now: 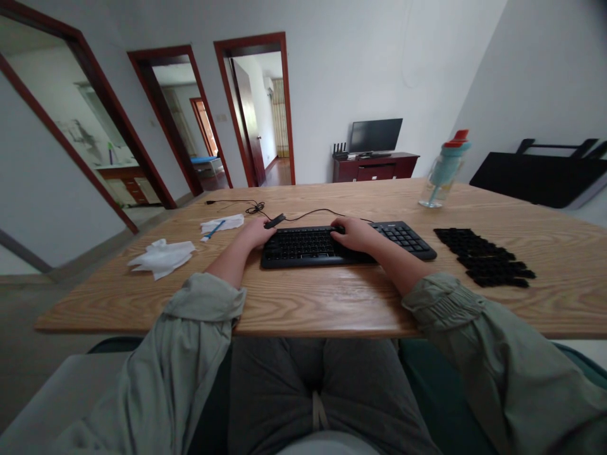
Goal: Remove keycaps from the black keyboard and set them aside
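Note:
A black keyboard (303, 245) lies on the wooden table (303, 303) in front of me. My left hand (256, 232) rests at the keyboard's left end, fingers curled against its edge. My right hand (353, 234) lies on top of the keys near the middle, fingers bent down over them. A black cable (308, 213) runs from the keyboard's back toward the far left. Rows of loose black keycaps (484, 258) lie to the right of the keyboard.
Crumpled white tissues (161, 258) and a tissue with a blue pen-like tool (220, 224) lie at the left. A teal water bottle (443, 170) stands at the back right. Beyond the table are doorways, a television on a cabinet and a black folded table.

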Available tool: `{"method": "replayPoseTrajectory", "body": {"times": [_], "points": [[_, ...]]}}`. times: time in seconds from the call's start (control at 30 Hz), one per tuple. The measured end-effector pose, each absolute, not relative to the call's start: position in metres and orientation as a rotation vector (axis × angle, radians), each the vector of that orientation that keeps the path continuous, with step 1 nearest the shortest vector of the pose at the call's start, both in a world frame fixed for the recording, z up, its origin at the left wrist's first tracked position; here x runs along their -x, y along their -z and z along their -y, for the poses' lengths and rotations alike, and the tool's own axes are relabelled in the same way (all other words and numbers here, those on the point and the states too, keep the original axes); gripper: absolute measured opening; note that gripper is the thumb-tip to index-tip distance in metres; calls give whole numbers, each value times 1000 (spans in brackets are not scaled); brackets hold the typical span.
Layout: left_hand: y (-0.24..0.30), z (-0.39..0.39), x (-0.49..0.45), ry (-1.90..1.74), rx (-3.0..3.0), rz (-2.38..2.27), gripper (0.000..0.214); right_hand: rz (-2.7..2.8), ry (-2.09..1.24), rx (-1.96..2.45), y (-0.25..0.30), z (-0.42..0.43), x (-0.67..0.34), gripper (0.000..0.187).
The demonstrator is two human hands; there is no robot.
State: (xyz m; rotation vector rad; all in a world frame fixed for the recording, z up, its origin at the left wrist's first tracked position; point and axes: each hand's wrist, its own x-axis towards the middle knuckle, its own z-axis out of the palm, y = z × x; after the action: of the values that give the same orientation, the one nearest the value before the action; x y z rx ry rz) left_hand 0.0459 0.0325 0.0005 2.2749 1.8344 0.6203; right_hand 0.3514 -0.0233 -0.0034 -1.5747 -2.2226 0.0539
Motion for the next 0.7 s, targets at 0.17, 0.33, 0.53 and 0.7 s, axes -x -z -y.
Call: {"method": "replayPoseTrajectory", "body": {"times": [0.17,0.33,0.53,0.7], "points": [[-2,-30,-45,-624,-2211,-1832,29,2124,-28,1709,2,13,-369,32],[-1,-34,-44,-624,-2109,-1846,30,1997,-47,1877,2,6,-392,31],[2,-41,-40,-660,-2022,-1867,37,1845,-49,2067,1,-6,-428,33],[0,-38,-40,-652,-1984,-1892,39,1718,-22,2165,2,-17,-466,36]]}}
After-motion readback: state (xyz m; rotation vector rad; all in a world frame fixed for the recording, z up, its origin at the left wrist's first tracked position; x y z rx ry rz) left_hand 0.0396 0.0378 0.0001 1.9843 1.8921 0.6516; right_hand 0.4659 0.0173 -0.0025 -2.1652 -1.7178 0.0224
